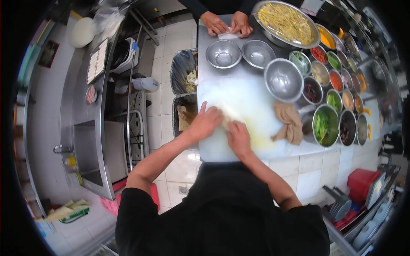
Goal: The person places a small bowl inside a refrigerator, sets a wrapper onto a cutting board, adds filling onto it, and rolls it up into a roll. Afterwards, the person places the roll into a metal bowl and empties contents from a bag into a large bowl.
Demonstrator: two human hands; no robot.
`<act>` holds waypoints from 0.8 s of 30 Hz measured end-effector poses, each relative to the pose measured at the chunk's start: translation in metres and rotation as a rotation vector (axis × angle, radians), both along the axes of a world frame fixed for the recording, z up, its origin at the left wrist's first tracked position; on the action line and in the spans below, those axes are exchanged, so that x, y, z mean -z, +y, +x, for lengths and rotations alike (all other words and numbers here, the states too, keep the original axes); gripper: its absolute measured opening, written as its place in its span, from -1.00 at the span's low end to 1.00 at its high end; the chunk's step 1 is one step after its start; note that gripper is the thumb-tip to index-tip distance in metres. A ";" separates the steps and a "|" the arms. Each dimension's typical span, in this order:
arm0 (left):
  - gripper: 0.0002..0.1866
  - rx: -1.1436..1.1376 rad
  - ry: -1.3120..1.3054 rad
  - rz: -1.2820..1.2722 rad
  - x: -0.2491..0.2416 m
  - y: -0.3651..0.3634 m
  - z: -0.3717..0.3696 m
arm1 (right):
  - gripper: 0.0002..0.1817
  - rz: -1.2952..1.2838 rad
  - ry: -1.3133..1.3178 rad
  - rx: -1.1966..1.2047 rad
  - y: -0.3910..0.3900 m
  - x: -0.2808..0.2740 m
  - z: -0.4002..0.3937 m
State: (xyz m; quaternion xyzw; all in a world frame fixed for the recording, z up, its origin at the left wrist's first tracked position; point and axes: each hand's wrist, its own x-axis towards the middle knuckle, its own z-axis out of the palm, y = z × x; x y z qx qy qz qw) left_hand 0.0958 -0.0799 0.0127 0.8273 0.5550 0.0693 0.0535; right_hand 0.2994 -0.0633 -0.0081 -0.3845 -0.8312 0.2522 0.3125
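On the white cutting board (213,147), a pale, thin wrapper (226,122) lies between my two hands; its outline blends into the board. My left hand (208,122) has its fingers curled over the wrapper's left side, and its thumb sticks up and away. From the right, my right hand (239,137) presses bent fingers on the near edge of the same wrapper. Any filling inside is hidden or too blurred to make out. A crumpled brown cloth (288,122) rests to the right of my right hand.
Across the table, another person's hands (228,25) fold a white wrapper (229,35). Steel bowls (223,54) and a large basin of yellowish shreds (285,21) stand nearby. Several ingredient containers (325,123) crowd the right. Lined bins (184,70) adjoin the table's left edge.
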 end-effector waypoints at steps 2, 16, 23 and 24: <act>-0.61 0.050 0.001 -0.018 0.002 0.007 -0.004 | -0.61 -0.004 0.017 0.041 -0.001 -0.002 -0.001; -0.69 0.230 -0.022 -0.444 -0.034 0.078 -0.007 | -0.62 -0.027 -0.020 0.138 0.012 -0.015 0.001; -0.64 0.228 -0.045 -0.544 -0.038 0.096 -0.006 | -0.66 -0.003 -0.056 0.155 0.015 0.002 -0.005; -0.63 0.208 -0.070 -0.524 -0.037 0.094 -0.006 | -0.67 -0.022 -0.043 0.148 0.017 0.005 -0.004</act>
